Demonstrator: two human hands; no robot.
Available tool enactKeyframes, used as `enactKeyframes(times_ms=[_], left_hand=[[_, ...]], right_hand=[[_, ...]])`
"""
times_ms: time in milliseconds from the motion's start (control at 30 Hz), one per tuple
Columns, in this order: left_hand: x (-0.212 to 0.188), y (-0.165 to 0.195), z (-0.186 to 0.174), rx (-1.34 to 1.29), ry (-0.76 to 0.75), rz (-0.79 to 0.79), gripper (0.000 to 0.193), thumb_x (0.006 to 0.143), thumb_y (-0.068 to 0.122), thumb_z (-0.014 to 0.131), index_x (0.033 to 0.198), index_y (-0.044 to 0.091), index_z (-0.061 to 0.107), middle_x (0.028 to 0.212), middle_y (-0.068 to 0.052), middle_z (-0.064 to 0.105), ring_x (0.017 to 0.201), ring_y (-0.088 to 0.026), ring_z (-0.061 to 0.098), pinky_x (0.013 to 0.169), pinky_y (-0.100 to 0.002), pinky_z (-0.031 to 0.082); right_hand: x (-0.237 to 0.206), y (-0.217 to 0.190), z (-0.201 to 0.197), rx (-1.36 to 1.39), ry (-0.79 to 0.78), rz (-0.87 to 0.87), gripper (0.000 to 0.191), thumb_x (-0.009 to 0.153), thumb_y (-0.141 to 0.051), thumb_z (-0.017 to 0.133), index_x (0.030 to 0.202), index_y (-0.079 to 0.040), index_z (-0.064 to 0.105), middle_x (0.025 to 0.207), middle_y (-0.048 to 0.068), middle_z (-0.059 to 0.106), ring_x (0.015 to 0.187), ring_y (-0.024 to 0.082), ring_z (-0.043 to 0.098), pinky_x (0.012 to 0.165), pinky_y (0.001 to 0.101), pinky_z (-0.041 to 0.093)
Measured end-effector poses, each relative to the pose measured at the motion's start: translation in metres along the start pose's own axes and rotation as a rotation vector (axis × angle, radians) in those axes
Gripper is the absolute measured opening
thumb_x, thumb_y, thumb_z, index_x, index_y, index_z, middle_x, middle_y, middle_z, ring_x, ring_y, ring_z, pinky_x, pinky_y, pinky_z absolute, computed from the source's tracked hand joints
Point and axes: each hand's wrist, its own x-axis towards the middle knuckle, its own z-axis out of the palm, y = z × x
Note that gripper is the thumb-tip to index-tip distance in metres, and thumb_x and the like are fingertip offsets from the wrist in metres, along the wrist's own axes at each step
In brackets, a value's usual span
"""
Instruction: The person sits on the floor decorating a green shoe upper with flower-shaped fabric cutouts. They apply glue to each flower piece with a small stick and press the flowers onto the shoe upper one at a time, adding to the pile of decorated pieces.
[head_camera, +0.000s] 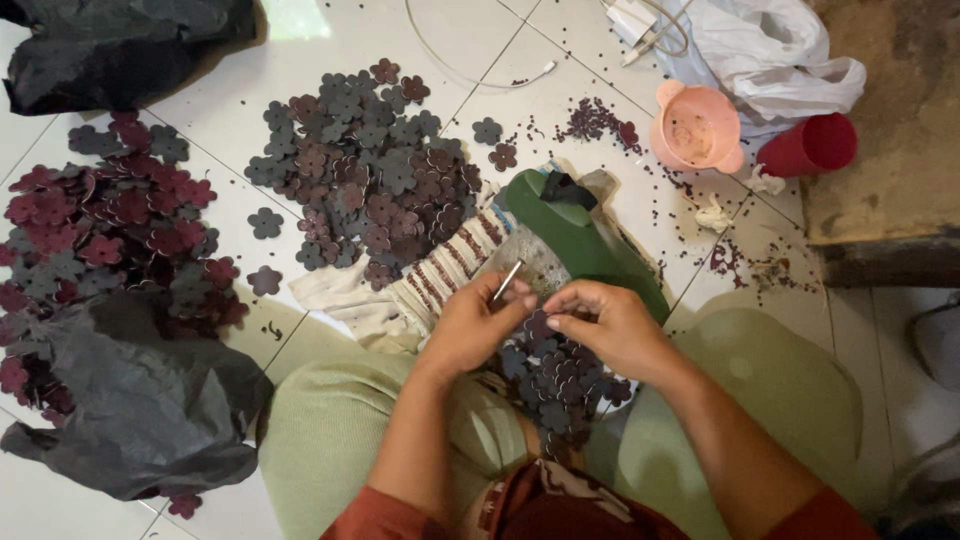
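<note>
Pinching a metal tool (507, 281), left hand (472, 325) meets right hand (608, 325), fingers pinching a flower cutout (540, 325).

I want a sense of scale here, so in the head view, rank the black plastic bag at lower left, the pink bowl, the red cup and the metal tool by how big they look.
1. black plastic bag
2. pink bowl
3. red cup, close to the bowl, so unsure
4. metal tool, held in the left hand
</note>
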Motion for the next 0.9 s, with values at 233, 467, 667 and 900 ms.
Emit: enactKeyframes(times_ms=[233,467,667,900], left_hand=[[-0.002,0.011,-0.008,0.1,0.13,-0.193,0.019,0.091,0.017,0.072,0.107,0.008,0.074,0.078,0.0,0.072,0.067,-0.01,0.063,0.06,-0.027,0.051],[-0.009,0.004,-0.016,0.155,-0.036,-0.162,0.029,0.093,0.031,0.076,0.104,0.004,0.076,0.081,-0.002,0.071,0.071,-0.009,0.06,0.064,-0.028,0.05],[0.015,-0.013,-0.013,-0.376,0.115,0.046,0.033,0.102,0.021,0.057,0.13,0.005,0.064,0.116,0.001,0.072,0.098,-0.008,0.06,0.086,-0.025,0.05],[0.016,-0.015,0.007,-0.392,0.103,0.135,0.025,0.102,0.008,0.061,0.127,0.003,0.064,0.114,-0.002,0.071,0.102,-0.01,0.066,0.092,-0.028,0.055]], right_hand=[[-0.001,-0.009,0.002,-0.395,0.129,0.205,0.018,0.09,-0.014,0.074,0.108,-0.01,0.074,0.095,0.003,0.078,0.081,0.01,0.073,0.069,0.029,0.059],[0.006,-0.004,0.026,-0.134,0.318,-0.087,0.022,0.089,-0.009,0.072,0.11,-0.006,0.071,0.1,0.011,0.079,0.083,0.017,0.076,0.067,0.0324,0.06],[-0.001,0.002,0.026,-0.473,0.435,-0.359,0.017,0.092,-0.007,0.072,0.109,-0.004,0.072,0.101,0.016,0.076,0.089,0.026,0.075,0.076,0.0353,0.059],[-0.001,-0.01,0.017,-0.283,0.531,-0.271,0.016,0.093,-0.01,0.074,0.108,-0.005,0.076,0.09,0.008,0.077,0.071,0.011,0.07,0.064,0.0262,0.055]])
